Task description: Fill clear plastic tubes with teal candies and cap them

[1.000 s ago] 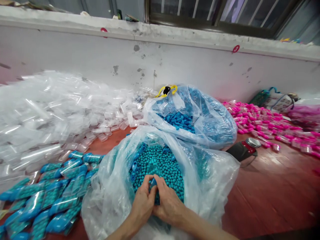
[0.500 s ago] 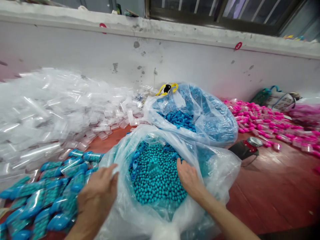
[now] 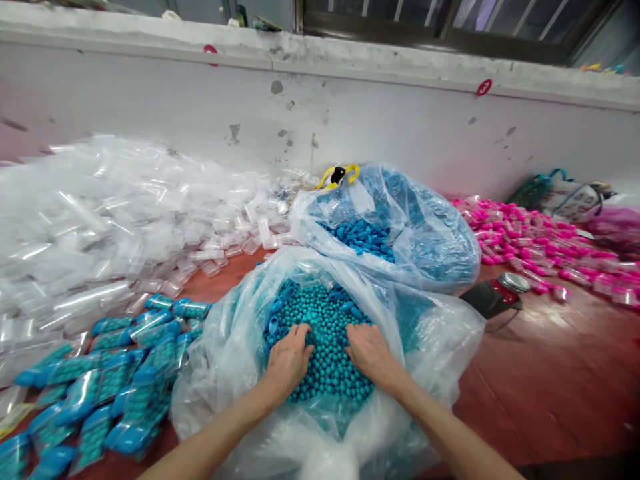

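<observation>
An open clear plastic bag (image 3: pixel 225 333) in front of me holds many small teal beads (image 3: pixel 327 373), with blue plastic caps (image 3: pixel 274 325) along its inner left and back edges. My left hand (image 3: pixel 290 360) is over the left side of the beads, fingers curled down with the tips among them. Across from it, my right hand (image 3: pixel 373 353) rests at the right side of the beads, its fingers bent inward. Both hands look closed; what is between the fingers is hidden. Bare beads show between the two hands.
Behind stands another bag (image 3: pixel 440 247) of blue caps (image 3: pixel 357 237). Bead-filled tubes with blue ends (image 3: pixel 83 393) lie at left, below a heap of clear tubes (image 3: pixel 125 207). Pink-capped tubes (image 3: pixel 530 233) and a dark device with a round metal top (image 3: pixel 515 283) are at right.
My left hand has moved right, from outside the bag's left rim into the beads. My right hand has shifted slightly down, its fingers curling more. The view has tilted a little.
</observation>
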Available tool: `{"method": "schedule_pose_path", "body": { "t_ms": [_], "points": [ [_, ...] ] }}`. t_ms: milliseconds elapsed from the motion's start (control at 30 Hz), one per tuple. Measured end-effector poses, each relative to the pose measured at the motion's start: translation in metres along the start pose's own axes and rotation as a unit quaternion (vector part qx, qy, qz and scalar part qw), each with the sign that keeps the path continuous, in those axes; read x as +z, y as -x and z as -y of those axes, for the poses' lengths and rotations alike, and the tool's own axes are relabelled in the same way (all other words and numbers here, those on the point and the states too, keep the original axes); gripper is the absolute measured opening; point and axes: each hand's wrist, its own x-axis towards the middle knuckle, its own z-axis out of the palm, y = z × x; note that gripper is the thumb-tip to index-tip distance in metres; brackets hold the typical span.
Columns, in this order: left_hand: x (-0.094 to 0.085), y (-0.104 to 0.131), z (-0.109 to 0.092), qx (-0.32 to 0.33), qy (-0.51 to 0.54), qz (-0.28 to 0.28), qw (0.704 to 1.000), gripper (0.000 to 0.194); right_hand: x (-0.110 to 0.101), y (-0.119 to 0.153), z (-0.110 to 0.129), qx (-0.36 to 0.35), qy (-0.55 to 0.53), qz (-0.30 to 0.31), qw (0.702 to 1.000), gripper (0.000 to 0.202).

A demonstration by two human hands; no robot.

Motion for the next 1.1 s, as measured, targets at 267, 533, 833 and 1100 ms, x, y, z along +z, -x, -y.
{"method": "schedule_pose_path", "body": {
  "t_ms": [267, 533, 833, 1100],
  "points": [
    [0.007, -0.002, -0.010, -0.011, -0.014, 0.008, 1.000, 0.020, 0.016, 0.010, 0.017, -0.027, 0.051, -0.071, 0.996, 0.021],
    [0.009, -0.009, -0.015, -0.002, -0.022, 0.048, 0.999, 0.023, 0.004, 0.018, 0.019, -0.088, 0.004, 0.002, 0.996, 0.021],
    [0.009, -0.014, 0.004, 0.041, 0.240, 0.030, 0.970, 0.005, -0.020, 0.009, -0.001, -0.002, -0.294, 0.061, 0.954, 0.034],
    [0.009, -0.005, 0.002, -0.003, 0.459, 0.128, 0.879, 0.016, -0.027, 0.000, 0.020, -0.060, -0.415, 0.031, 0.907, 0.029]
  ]
}}
